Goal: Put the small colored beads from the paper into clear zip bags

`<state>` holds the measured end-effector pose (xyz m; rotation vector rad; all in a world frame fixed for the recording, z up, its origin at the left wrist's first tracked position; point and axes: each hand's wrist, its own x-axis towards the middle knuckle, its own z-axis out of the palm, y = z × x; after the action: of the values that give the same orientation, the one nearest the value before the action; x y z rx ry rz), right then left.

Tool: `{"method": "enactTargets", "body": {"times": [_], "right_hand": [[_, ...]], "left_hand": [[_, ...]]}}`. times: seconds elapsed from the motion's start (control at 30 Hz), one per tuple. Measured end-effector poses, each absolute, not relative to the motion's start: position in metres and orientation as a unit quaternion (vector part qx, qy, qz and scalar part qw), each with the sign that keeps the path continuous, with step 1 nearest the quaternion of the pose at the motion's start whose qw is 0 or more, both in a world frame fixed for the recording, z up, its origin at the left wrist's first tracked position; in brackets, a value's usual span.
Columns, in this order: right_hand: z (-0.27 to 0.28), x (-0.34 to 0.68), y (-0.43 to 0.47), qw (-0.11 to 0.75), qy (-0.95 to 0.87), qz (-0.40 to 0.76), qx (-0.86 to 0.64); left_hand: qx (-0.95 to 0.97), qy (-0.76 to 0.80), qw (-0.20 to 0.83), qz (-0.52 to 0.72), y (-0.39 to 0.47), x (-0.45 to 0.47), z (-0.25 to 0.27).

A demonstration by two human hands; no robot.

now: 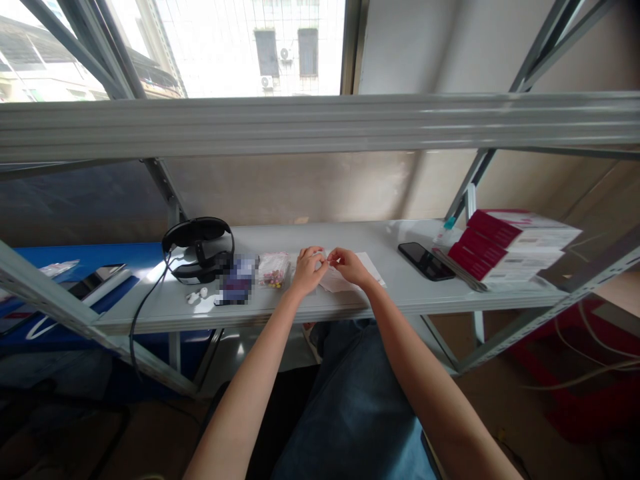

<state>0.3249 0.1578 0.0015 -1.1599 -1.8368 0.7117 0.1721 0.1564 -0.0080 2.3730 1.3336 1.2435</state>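
My left hand and my right hand meet over a white sheet of paper on the shelf. The fingertips of both are pinched together close to each other. Something tiny and reddish seems to sit between them, too small to name. Just left of my left hand lies a clear plastic bag with small colourful pieces in it, red and yellow among them. The paper is partly covered by my hands and wrists.
Left on the shelf are a black headset with a cable, white earbuds and a blurred-out item. To the right lie a phone and stacked red-and-white boxes. A metal beam crosses above.
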Motion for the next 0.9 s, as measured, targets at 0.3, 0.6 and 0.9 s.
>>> {"method": "enactTargets", "body": {"times": [0.3, 0.6, 0.9], "right_hand": [[-0.002, 0.328, 0.159, 0.372, -0.743, 0.204, -0.518], [0.012, 0.322, 0.151, 0.39, -0.737, 0.257, -0.489], [0.013, 0.323, 0.149, 0.393, -0.697, 0.262, -0.54]], "left_hand": [[0.791, 0.432, 0.048, 0.431, 0.156, 0.172, -0.01], [0.802, 0.407, 0.053, 0.434, 0.157, 0.173, -0.011], [0.813, 0.393, 0.089, 0.42, 0.152, 0.172, -0.008]]}}
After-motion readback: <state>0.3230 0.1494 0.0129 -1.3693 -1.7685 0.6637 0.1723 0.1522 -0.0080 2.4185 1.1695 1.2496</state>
